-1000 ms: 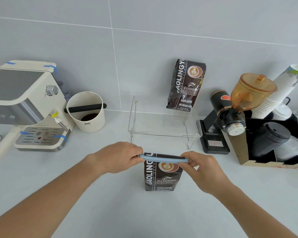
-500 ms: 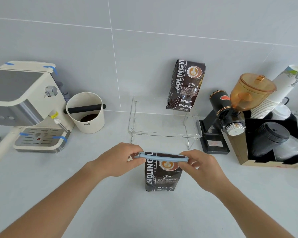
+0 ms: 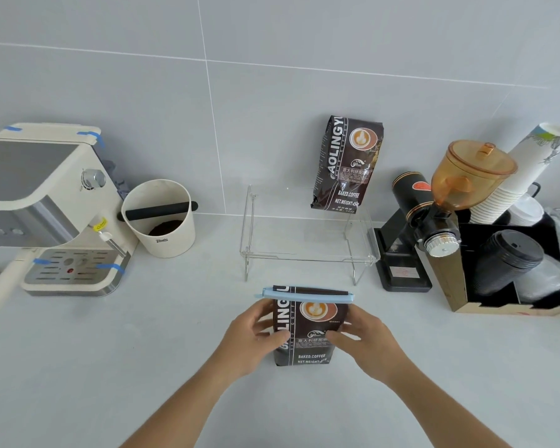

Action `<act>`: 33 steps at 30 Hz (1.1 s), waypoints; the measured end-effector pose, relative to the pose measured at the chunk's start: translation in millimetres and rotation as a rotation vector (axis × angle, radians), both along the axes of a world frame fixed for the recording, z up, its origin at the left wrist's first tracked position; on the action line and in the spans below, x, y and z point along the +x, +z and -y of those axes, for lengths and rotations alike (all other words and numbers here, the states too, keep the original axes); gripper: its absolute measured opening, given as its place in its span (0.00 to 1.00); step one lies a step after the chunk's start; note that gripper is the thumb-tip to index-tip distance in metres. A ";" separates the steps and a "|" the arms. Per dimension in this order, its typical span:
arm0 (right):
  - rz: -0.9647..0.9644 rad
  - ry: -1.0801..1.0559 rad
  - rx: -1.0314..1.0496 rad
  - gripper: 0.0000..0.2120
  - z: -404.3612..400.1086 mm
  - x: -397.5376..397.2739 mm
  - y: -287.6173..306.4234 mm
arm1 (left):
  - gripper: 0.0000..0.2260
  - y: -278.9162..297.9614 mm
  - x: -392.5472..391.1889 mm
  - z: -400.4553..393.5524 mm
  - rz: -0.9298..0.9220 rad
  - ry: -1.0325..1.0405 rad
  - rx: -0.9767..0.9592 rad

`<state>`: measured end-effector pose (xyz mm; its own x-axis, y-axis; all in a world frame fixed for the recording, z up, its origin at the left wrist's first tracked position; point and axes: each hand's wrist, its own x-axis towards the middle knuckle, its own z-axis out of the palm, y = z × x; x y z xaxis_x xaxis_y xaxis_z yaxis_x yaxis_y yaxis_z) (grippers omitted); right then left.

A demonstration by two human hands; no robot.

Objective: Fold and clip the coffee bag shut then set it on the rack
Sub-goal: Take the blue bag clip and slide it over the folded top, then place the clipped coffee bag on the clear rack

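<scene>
1. We gripped the coffee bag (image 3: 309, 328) with our left hand (image 3: 256, 339) and right hand (image 3: 367, 342), fingers closed on its sides.
2. It stood on the counter (image 3: 143, 350) before the clear rack (image 3: 307, 234) (a blue clip (image 3: 304, 294) spanned its folded top).

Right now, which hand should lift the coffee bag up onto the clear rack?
Probably right hand: the rack sits slightly to the right, though left hand grips the clipped bag too.
</scene>
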<state>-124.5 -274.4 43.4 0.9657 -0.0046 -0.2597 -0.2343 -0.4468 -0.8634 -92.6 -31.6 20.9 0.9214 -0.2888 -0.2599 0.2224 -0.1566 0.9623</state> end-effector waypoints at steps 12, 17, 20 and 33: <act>0.015 -0.075 0.006 0.18 -16.7 -11.5 -13.9 | 0.23 -13.9 -4.9 12.6 -0.008 0.099 0.026; 0.074 -0.089 0.029 0.15 -20.3 -1.5 8.8 | 0.21 12.1 3.8 9.4 0.029 0.138 0.001; 0.118 -0.098 0.056 0.15 -22.5 11.8 34.0 | 0.22 34.6 15.1 5.8 0.077 0.163 -0.025; 0.339 -0.052 0.059 0.13 -29.4 76.7 128.6 | 0.17 128.5 79.4 -3.8 0.329 0.175 -0.078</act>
<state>-47.8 -245.0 172.0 0.9959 -0.0503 0.0748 0.0494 -0.3892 -0.9198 -13.2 -27.9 149.4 0.9892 -0.1266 0.0742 -0.0832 -0.0671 0.9943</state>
